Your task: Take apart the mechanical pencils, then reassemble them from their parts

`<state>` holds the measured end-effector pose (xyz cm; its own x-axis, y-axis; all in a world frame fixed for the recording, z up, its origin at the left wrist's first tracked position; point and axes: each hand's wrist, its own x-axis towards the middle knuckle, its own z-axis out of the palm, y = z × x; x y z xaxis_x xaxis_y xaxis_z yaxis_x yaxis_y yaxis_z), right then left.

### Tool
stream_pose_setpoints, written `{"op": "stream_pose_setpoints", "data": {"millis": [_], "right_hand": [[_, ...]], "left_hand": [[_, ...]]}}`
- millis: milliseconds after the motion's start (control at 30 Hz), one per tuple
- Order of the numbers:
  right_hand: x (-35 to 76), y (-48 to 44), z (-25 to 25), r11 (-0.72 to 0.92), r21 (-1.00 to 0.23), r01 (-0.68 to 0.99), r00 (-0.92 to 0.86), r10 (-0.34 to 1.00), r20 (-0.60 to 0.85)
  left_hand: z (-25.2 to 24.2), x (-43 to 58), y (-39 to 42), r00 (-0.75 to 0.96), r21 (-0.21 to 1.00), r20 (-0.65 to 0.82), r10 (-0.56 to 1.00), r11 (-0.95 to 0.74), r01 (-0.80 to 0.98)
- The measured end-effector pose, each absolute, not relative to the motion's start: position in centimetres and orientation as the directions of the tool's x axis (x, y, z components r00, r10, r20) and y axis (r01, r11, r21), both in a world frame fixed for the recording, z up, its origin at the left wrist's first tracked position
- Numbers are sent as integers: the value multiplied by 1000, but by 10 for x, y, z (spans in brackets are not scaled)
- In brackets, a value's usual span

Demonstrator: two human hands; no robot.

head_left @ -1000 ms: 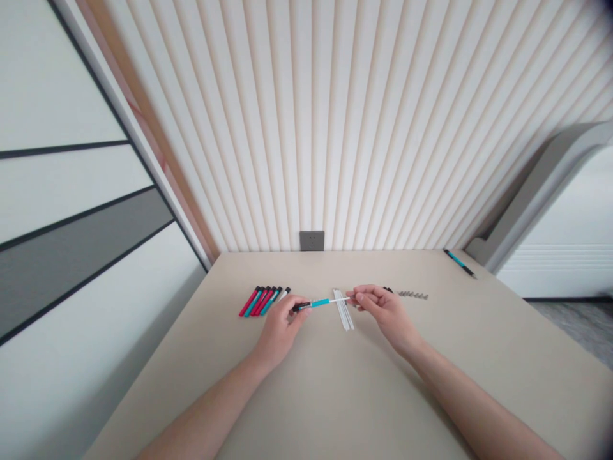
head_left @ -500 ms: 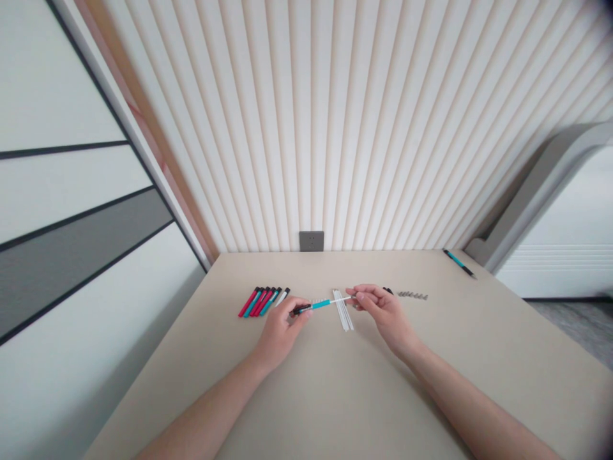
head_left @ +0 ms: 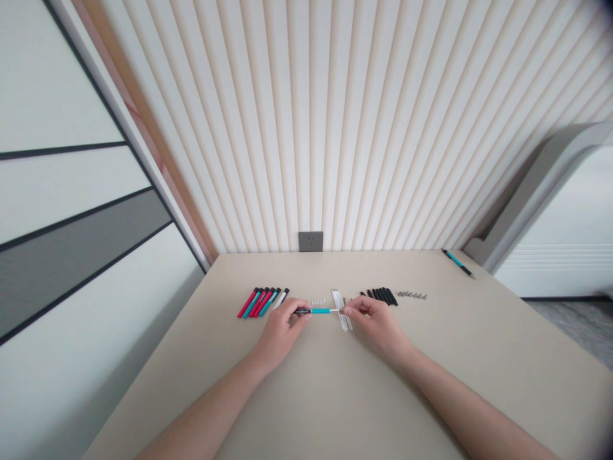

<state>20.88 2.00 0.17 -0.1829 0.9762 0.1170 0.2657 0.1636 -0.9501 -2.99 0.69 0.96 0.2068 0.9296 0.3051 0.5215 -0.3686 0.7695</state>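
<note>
Beige worktop (head_left: 335, 396), teal pen (head_left: 320, 310): light, stiff, slim, so pinch the barrel. My left hand (head_left: 280, 333) pinches its black end, my right hand (head_left: 376, 322) its white end.

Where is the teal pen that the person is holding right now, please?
In the head view, the teal pen is held level between the left hand and the right hand, its right end just over the white sticks.
</note>
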Motion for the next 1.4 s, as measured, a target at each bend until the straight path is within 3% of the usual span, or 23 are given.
{"op": "stream_pose_setpoints", "data": {"millis": [200, 333, 433, 533, 733, 1400], "right_hand": [[214, 21, 12, 255, -870, 422, -229, 959, 170], [235, 34, 16, 278, -795, 540, -137, 960, 243], [255, 48, 8, 287, -604, 743, -112, 944, 310], [265, 55, 0, 265, -419, 868, -158, 949, 272], [257, 50, -1, 286, -295, 912, -219, 946, 239], [239, 39, 8, 223, -131, 966, -200, 965, 169]], "left_hand": [[9, -32, 10, 192, 755, 300, 934, -356, 551], [8, -31, 10, 152, 781, 280, 948, -317, 538], [7, -31, 10, 153, 779, 295, 943, -330, 534], [4, -31, 10, 167, 769, 319, 933, -358, 529], [1, -32, 11, 189, 754, 345, 920, -391, 527], [-1, -32, 11, 206, 740, 342, 917, -398, 542]]}}
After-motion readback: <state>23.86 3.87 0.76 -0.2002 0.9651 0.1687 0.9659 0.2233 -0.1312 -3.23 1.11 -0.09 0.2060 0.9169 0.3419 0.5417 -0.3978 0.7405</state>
